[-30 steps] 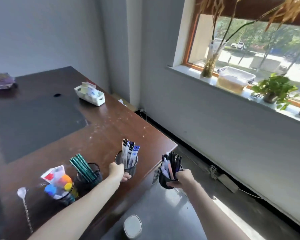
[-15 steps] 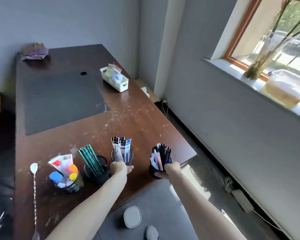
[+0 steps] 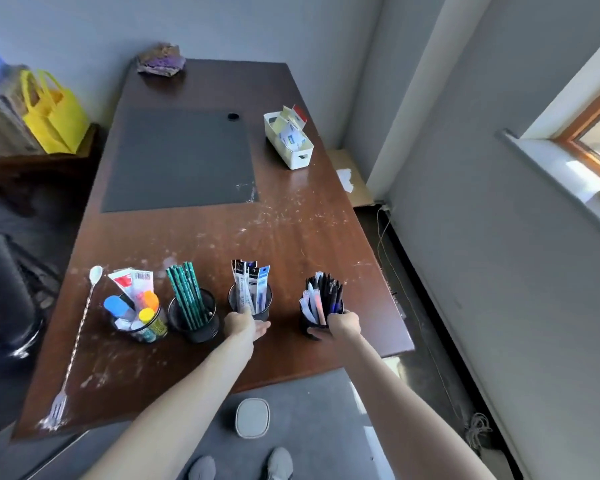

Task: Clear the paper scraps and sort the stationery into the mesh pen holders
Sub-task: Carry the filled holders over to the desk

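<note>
Reddish-brown wooden table, flecked with pale scratches. Dark grey rectangular mat. Dark green patterned pencils in one black mesh holder; black and blue pens in a second black mesh holder. Blue, orange and yellow marker caps. White plastic bin. Yellow fabric bag.

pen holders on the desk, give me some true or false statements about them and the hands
1. The right hand grips the pen holder. True.
2. The green pencils stand in the rightmost holder. False: they stand in the second holder from the left.
3. The left hand is at the leftmost holder. False: it touches the refill holder, fingers fairly straight.
4. The white bin sits on the desk beyond the holders. True.
5. The bar spoon stands in a holder. False: it lies flat on the desk, left of the holders.
</note>
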A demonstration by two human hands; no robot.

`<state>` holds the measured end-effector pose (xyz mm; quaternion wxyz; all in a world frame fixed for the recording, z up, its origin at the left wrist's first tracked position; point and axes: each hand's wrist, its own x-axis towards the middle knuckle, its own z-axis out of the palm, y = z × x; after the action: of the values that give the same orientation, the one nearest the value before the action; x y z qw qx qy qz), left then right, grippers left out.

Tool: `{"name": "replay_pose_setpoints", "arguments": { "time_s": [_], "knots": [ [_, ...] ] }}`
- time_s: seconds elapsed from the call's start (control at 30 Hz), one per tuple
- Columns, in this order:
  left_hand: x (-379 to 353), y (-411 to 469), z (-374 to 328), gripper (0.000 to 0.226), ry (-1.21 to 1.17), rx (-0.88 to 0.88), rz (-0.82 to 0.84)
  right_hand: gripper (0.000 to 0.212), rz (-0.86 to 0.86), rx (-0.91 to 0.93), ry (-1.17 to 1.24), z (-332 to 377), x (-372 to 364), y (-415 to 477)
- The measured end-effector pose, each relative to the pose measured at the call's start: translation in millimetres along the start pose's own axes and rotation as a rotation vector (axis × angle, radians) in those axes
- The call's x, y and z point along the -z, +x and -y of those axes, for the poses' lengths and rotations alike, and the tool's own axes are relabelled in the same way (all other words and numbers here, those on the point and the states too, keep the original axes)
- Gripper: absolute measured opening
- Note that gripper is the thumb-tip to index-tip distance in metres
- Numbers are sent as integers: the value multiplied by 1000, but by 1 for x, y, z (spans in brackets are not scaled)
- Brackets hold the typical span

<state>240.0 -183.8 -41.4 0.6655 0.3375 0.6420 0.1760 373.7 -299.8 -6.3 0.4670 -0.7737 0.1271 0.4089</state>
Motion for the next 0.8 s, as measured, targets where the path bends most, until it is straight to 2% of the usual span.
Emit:
{"name": "replay_pose_setpoints", "arguments": {
  "time_s": [0.13, 0.27, 0.37, 0.47, 0.57, 0.67, 0.8],
  "knots": [
    [2, -4, 5, 44, -76, -6, 47, 33, 52, -2, 34, 6, -11, 13],
    [4, -4, 6, 45, -136, -12, 69, 15, 114, -48, 44, 12, -18, 23],
    [4, -5, 7, 48, -171, -14, 69, 25, 191, 10, 92, 11, -22, 27],
    [4, -5, 9, 50, -195, -22, 66, 12, 191, -12, 84, 16, -27, 27],
    [5, -5, 9, 51, -214, -23, 68, 14, 161, -10, 107, 20, -31, 27],
    [5, -1, 9, 53, -242, -29, 72, 13, 243, 21, 263, 16, -35, 20],
    [4, 2, 8, 53, -272, -32, 72, 12, 260, -5, 382, 14, -36, 20]
  ]
}}
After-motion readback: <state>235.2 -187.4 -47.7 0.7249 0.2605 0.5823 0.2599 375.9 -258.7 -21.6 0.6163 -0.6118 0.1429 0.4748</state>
